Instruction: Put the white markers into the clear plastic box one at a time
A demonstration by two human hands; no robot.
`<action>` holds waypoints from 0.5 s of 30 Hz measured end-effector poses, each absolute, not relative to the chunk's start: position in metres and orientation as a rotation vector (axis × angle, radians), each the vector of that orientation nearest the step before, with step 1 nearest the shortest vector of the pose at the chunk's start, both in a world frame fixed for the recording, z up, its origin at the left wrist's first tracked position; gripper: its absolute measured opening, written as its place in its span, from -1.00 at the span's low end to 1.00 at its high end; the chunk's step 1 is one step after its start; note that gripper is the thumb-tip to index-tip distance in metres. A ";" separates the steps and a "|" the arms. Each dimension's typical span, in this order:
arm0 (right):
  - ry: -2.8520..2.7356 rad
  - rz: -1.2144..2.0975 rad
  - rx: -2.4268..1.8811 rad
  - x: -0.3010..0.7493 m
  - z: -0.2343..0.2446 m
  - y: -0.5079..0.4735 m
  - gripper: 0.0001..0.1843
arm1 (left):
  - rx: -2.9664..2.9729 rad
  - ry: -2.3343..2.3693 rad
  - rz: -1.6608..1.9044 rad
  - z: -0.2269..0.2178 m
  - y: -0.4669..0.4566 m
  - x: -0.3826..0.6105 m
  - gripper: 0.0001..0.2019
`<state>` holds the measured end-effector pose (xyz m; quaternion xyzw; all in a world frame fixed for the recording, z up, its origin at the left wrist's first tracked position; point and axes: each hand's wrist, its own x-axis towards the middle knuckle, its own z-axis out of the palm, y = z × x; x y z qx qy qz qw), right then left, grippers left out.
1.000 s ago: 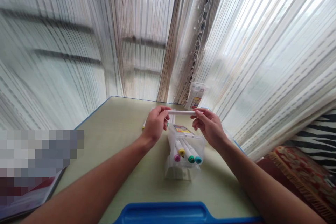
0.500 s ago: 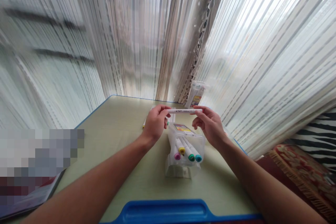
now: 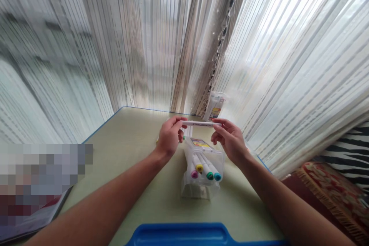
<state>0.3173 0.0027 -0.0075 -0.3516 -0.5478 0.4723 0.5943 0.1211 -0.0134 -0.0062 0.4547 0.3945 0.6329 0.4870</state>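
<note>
A white marker [image 3: 198,123] is held level above the table, one end in each hand. My left hand [image 3: 170,134] pinches its left end between thumb and fingers. Its right end is in the fingertips of my right hand [image 3: 230,135]. Just below lies a clear plastic case [image 3: 203,147] with a yellow label on top. Several white markers with pink, yellow, green and blue ends [image 3: 206,167] rest inside it, ends facing me. Behind my left hand, more markers [image 3: 188,131] lie on the table, mostly hidden.
The pale green table [image 3: 123,150] has a blue edge and a blue tray [image 3: 181,234] at the front. Another clear case [image 3: 215,106] stands at the back by the striped curtains [image 3: 152,46]. A red patterned cloth [image 3: 331,188] is at right; a blurred-out patch covers the left.
Both hands still hold the marker in nearly the same place. The marker seems slightly turned about its length, and the view has tilted a little.
</note>
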 end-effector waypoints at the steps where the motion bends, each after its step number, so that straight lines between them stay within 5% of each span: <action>1: -1.280 1.090 -0.818 0.317 -0.007 0.002 -0.67 | 1.101 0.956 1.540 -0.006 -0.013 0.121 -0.83; 15: -1.165 1.215 -0.873 0.316 -0.004 0.003 -0.59 | 1.372 0.849 1.620 -0.004 -0.024 0.124 -0.69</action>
